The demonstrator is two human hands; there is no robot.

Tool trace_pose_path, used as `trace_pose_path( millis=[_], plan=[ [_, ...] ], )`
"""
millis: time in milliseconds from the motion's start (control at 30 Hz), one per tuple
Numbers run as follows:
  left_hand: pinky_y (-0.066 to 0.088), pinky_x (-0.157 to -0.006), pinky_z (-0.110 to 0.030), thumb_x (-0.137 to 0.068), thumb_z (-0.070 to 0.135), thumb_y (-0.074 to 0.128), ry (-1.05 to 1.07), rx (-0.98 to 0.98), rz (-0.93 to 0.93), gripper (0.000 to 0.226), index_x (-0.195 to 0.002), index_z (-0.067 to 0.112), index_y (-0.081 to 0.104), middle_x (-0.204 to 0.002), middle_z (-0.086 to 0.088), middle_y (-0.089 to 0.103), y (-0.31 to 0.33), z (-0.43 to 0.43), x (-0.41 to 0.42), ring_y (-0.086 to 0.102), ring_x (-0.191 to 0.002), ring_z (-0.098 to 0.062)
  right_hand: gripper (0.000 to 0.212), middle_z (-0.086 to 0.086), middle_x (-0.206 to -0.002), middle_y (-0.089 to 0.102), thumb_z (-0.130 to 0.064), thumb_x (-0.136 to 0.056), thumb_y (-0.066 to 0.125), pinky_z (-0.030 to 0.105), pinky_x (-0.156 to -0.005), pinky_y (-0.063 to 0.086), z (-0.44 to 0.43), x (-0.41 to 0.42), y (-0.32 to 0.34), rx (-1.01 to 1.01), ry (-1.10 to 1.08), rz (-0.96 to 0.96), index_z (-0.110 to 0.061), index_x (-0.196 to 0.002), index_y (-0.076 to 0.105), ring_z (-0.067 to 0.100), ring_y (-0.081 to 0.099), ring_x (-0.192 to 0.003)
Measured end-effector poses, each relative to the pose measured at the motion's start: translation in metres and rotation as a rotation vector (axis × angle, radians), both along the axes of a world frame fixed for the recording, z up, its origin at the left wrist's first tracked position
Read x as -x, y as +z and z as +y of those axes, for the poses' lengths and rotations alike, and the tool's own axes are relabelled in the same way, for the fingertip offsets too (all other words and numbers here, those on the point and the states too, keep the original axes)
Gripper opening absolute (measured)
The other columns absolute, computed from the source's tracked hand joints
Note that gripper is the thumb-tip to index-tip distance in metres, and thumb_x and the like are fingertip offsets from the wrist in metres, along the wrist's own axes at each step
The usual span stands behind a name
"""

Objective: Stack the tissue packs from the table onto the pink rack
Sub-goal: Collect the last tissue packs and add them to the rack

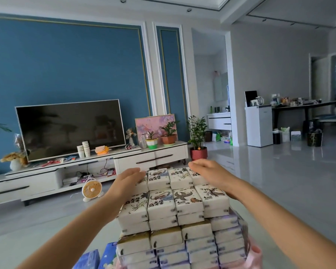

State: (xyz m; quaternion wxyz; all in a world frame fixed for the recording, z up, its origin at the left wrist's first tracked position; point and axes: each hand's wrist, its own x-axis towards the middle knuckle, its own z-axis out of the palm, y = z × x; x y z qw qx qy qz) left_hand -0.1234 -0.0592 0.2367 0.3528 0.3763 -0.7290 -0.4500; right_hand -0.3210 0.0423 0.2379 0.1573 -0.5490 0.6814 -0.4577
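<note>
Both flat, open hands, left hand (129,178) and right hand (207,169), press the top tissue packs (179,193) square on what appears the pink rack (253,254); next, fetching more.

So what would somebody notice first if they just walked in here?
Probably the tall stack of white printed tissue packs right in front, with the left hand and right hand pressed flat against its top sides. Behind it, a big dark flat television stands against the blue wall.
</note>
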Motion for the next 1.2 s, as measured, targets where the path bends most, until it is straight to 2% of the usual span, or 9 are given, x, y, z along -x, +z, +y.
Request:
trace_pose_path(
  millis=[167, 233, 433, 600, 800, 933, 1000, 1100, 1200],
  plan=[
    [0.035, -0.093, -0.031, -0.093, 0.021, 0.049, -0.026, 0.054, -0.013, 0.034, -0.127, 0.020, 0.052, -0.127, -0.004, 0.052, 0.003, 0.000, -0.001, 0.045, -0.111, -0.018, 0.041, -0.003, -0.132, 0.050, -0.039, -0.096, 0.041, 0.021, -0.090, 0.030, -0.001, 0.000, 0.002, -0.002, 0.016, 0.026, -0.016, -0.128, 0.050, 0.004, 0.042, -0.108],
    [0.030, -0.092, -0.029, -0.095, 0.023, 0.045, -0.023, 0.166, -0.037, 0.035, -0.129, 0.019, 0.051, -0.131, -0.003, 0.051, 0.008, -0.001, 0.000, 0.042, -0.112, -0.014, 0.043, -0.013, -0.137, 0.041, -0.042, -0.094, 0.045, 0.021, -0.096, 0.027, 0.002, 0.002, 0.006, 0.042, 0.033, 0.046, -0.021, -0.131, 0.048, 0.005, 0.038, -0.121],
    [0.030, -0.092, -0.021, -0.098, 0.040, 0.034, -0.115, 0.482, -0.370, 0.044, -0.134, 0.019, 0.047, -0.137, 0.002, 0.049, 0.019, 0.005, 0.010, 0.045, -0.120, -0.012, 0.064, -0.014, -0.154, 0.015, -0.051, -0.084, 0.055, 0.021, -0.107, 0.015, 0.002, -0.003, 0.012, -0.148, 0.244, 0.353, -0.036, -0.142, 0.031, 0.004, 0.015, -0.140],
    [0.033, -0.083, -0.019, -0.097, 0.040, 0.038, -0.124, 0.522, -0.443, 0.039, -0.130, 0.025, 0.052, -0.130, 0.005, 0.054, 0.017, 0.005, 0.011, 0.045, -0.101, -0.005, 0.059, -0.012, -0.152, 0.023, -0.050, -0.087, 0.052, 0.017, -0.105, 0.017, -0.001, -0.001, 0.010, -0.175, 0.214, 0.437, -0.034, -0.141, 0.036, 0.003, 0.022, -0.138],
    [0.033, -0.085, -0.020, -0.096, 0.040, 0.041, -0.126, 0.515, -0.444, 0.039, -0.130, 0.025, 0.051, -0.132, 0.005, 0.053, 0.015, 0.002, 0.012, 0.045, -0.103, -0.005, 0.061, -0.011, -0.151, 0.027, -0.048, -0.086, 0.054, 0.014, -0.102, 0.017, -0.003, -0.002, 0.011, -0.175, 0.212, 0.468, -0.030, -0.142, 0.036, 0.003, 0.024, -0.137],
    [0.033, -0.089, -0.021, -0.095, 0.042, 0.041, -0.135, 0.503, -0.431, 0.041, -0.131, 0.025, 0.050, -0.134, 0.005, 0.051, 0.013, 0.000, 0.012, 0.046, -0.112, -0.008, 0.060, -0.015, -0.152, 0.021, -0.055, -0.087, 0.046, 0.028, -0.113, 0.014, -0.002, -0.003, 0.008, -0.159, 0.234, 0.424, -0.033, -0.141, 0.036, 0.001, 0.014, -0.139],
    [0.035, -0.095, -0.024, -0.094, 0.045, 0.038, -0.151, 0.501, -0.412, 0.045, -0.135, 0.026, 0.045, -0.137, 0.004, 0.048, 0.015, 0.000, 0.010, 0.045, -0.118, -0.011, 0.058, -0.021, -0.148, 0.015, -0.056, -0.090, 0.033, 0.034, -0.114, 0.008, 0.002, -0.004, 0.011, -0.119, 0.226, 0.276, -0.032, -0.143, 0.033, -0.003, 0.005, -0.136],
    [0.031, -0.105, -0.035, -0.095, 0.044, 0.034, -0.098, 0.368, -0.212, 0.049, -0.138, 0.021, 0.040, -0.140, 0.000, 0.045, 0.019, -0.007, 0.001, 0.041, -0.128, -0.019, 0.054, -0.013, -0.147, 0.031, -0.052, -0.094, 0.025, 0.029, -0.109, 0.015, 0.002, 0.007, 0.016, 0.082, 0.096, 0.002, -0.026, -0.140, 0.039, 0.006, 0.024, -0.136],
    [0.028, -0.106, -0.043, -0.096, 0.045, 0.033, -0.008, 0.146, -0.044, 0.049, -0.136, 0.017, 0.042, -0.141, -0.004, 0.044, 0.011, -0.018, -0.008, 0.038, -0.130, -0.023, 0.052, 0.000, -0.141, 0.044, -0.048, -0.097, 0.030, 0.041, -0.113, 0.023, -0.003, 0.017, 0.010, 0.061, -0.020, -0.166, -0.019, -0.139, 0.040, 0.017, 0.036, -0.134]
  ],
)
